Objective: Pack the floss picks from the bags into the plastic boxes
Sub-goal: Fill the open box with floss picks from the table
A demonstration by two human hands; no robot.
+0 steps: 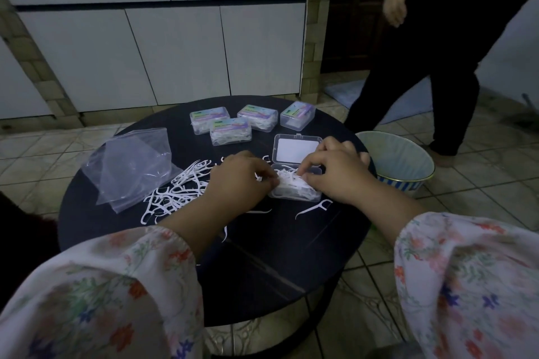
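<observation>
An open clear plastic box (294,189) holds white floss picks on the round dark table (256,265), its lid (296,150) tipped back. My left hand (242,176) is at the box's left edge, fingers curled, pinching a floss pick. Over the box's right side my right hand (338,172) curls its fingertips down onto the picks inside. A loose pile of floss picks (178,189) lies left of my left hand. One single pick (315,208) lies in front of the box. Empty clear bags (131,166) lie at the table's left.
Three closed filled boxes (230,130) and a fourth closed box (297,114) stand at the table's far side. A lined bin (396,160) sits on the tiled floor to the right. A person in dark clothes (437,46) stands behind it. White cabinets line the back.
</observation>
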